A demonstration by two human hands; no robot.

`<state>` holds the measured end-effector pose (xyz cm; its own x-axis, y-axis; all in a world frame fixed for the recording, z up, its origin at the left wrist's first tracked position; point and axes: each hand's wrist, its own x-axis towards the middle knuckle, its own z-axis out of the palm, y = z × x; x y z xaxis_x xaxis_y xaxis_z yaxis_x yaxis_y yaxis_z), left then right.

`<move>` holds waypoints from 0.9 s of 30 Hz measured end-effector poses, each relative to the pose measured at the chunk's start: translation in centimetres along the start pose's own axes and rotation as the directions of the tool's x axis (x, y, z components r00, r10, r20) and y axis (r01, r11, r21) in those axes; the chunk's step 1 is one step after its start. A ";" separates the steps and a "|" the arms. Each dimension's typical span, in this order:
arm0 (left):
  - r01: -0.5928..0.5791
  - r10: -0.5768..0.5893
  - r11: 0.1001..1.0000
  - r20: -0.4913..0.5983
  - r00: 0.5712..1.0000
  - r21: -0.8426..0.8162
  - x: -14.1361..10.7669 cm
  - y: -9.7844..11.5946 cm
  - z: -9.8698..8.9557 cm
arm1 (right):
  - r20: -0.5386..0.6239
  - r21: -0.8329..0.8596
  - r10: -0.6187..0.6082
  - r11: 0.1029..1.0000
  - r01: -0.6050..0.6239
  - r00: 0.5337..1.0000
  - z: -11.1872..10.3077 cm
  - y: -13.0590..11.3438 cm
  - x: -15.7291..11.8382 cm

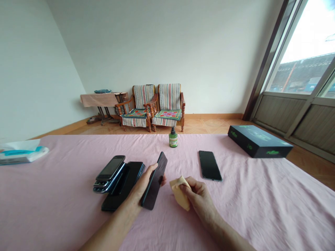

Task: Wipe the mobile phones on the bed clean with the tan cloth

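Note:
My left hand [143, 183] is closed around a dark smartphone [156, 184], thumb along its near edge and fingertips showing past the far edge. The phone is tilted up above the cloth, one broad dark face turned to the right. In my right hand [201, 197] a folded pale yellow cloth [180, 192] is pinched between thumb and fingers, a short gap away from the phone. Left of my left hand lie stacked phones: a small older phone [111, 168] on top of others, beside a larger black phone [123, 188]. Another black smartphone [210, 165] lies flat beyond my right hand.
A green spray bottle [173, 138] stands near the far edge of the pink-covered table [78, 223]. A black box [259, 141] sits at the far right, and a packet of wipes or tissues [23, 152] at the left. Two wooden chairs [167, 101] stand by the wall.

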<state>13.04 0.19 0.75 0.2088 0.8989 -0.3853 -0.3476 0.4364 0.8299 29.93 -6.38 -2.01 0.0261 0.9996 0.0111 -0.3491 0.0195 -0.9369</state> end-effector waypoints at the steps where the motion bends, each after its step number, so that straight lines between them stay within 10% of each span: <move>1: -0.001 0.001 1.000 -0.003 1.000 0.008 0.0 0.0 0.0 | -0.001 -0.001 -0.002 1.000 0.002 1.000 0.0 0.0 0.0; 27: -0.202 0.184 0.913 0.084 0.979 0.354 -1.2 0.3 0.1 | -0.039 0.025 0.012 1.000 -0.011 0.999 -0.3 0.0 0.2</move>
<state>12.78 -0.78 1.53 0.2172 0.9573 -0.1906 -0.0360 0.2030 0.9785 30.19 -6.16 -2.14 0.0585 0.9982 -0.0134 -0.3728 0.0094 -0.9279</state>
